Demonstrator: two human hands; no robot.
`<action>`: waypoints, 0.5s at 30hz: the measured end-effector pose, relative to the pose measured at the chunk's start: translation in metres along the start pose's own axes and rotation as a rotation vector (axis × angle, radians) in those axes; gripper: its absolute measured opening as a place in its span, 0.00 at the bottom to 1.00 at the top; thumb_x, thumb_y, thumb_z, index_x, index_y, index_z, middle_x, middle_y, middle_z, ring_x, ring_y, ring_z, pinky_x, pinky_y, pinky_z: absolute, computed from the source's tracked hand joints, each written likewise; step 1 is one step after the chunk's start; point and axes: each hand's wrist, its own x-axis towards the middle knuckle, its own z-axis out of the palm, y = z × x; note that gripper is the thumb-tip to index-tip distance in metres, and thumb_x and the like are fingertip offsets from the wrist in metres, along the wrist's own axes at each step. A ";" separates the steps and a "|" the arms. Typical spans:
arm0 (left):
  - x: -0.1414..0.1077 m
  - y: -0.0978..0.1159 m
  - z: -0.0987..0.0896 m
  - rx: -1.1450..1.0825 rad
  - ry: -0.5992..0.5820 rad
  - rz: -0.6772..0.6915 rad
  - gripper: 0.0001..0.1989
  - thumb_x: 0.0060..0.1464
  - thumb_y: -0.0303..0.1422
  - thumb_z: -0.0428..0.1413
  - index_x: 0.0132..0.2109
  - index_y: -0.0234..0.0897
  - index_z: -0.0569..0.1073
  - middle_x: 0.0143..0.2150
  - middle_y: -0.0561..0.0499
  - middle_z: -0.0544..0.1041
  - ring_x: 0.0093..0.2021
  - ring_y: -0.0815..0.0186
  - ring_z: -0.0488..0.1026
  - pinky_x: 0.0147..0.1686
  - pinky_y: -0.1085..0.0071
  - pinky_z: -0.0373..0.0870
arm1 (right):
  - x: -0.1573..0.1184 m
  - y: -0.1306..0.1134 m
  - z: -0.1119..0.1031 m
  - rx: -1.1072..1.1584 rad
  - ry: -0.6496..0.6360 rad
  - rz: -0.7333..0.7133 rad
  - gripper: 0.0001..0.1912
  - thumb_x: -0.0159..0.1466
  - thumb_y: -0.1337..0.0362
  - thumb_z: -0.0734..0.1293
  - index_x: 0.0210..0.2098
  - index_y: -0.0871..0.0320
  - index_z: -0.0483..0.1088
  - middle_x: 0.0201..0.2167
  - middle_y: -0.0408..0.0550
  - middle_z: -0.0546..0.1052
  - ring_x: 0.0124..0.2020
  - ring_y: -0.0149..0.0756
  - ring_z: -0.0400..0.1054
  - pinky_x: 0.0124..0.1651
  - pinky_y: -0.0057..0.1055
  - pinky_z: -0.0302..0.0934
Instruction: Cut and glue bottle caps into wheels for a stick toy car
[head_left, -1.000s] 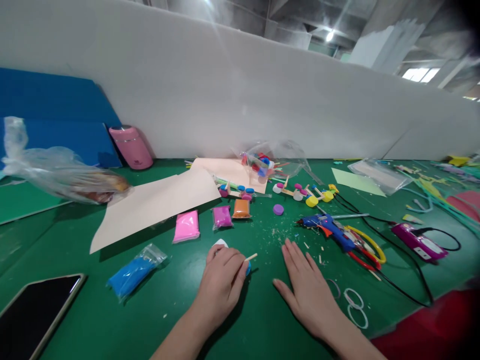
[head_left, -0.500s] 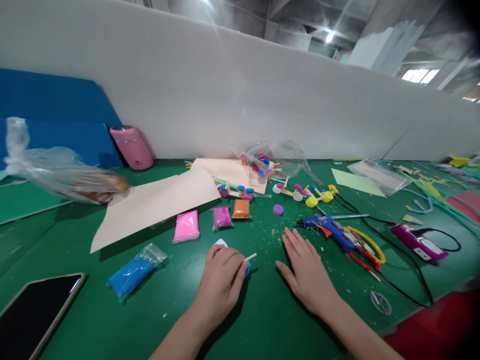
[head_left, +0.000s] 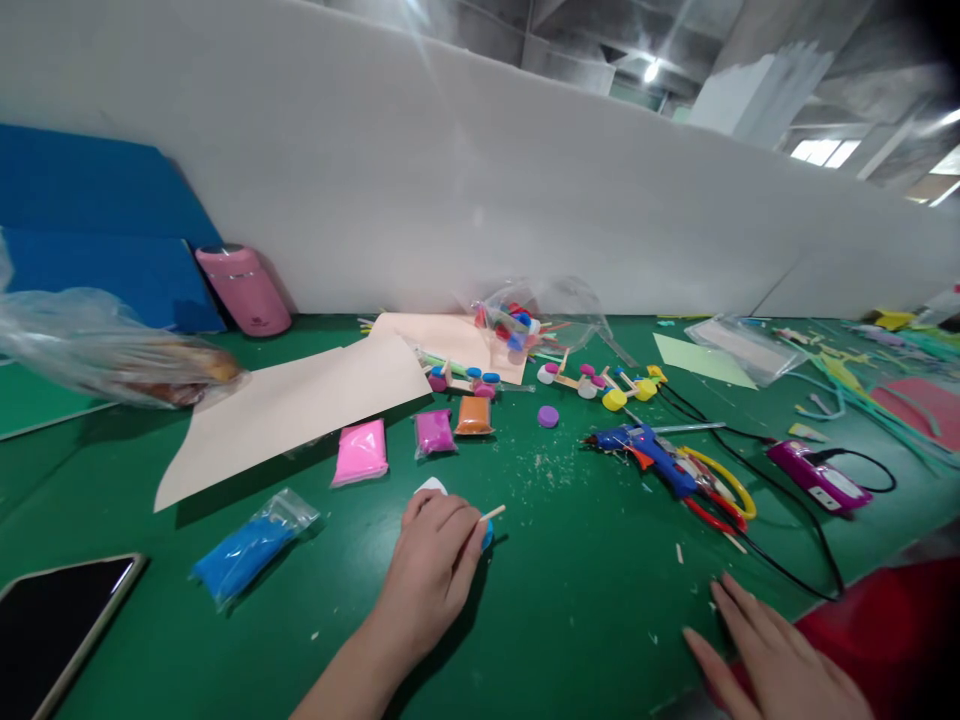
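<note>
My left hand (head_left: 435, 560) is closed, low over the green table, around a small piece it largely covers. A thin wooden stick (head_left: 493, 513) pokes out past the fingertips, with a round blue cap (head_left: 487, 535) under it. Beyond the knuckles shows a white cap-like part (head_left: 430, 487). At the table's front right edge, my right hand (head_left: 772, 655) is open with fingers extended; nothing shows in it. Above it lie a blue glue gun (head_left: 652, 455) and pliers with red and yellow handles (head_left: 720, 490).
Small cap-wheeled toys (head_left: 577, 380) and a purple cap (head_left: 548, 416) lie farther back. Packets of pink (head_left: 361, 452), magenta, orange (head_left: 475, 415) and blue clay (head_left: 247, 550) surround the left hand. A phone (head_left: 60, 630) is at left, a pink flask (head_left: 244, 290) by the wall.
My right hand has moved right and toward me, from beside the glue gun's tip to the table edge. The thin ring there is no longer visible. My left hand keeps its hold.
</note>
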 end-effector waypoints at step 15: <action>0.000 0.002 0.000 0.004 0.005 -0.001 0.09 0.55 0.27 0.44 0.30 0.36 0.68 0.27 0.50 0.69 0.30 0.66 0.63 0.41 0.61 0.59 | 0.012 -0.089 -0.011 0.109 0.068 -0.445 0.43 0.56 0.48 0.56 0.61 0.65 0.36 0.55 0.63 0.60 0.51 0.53 0.59 0.42 0.49 0.60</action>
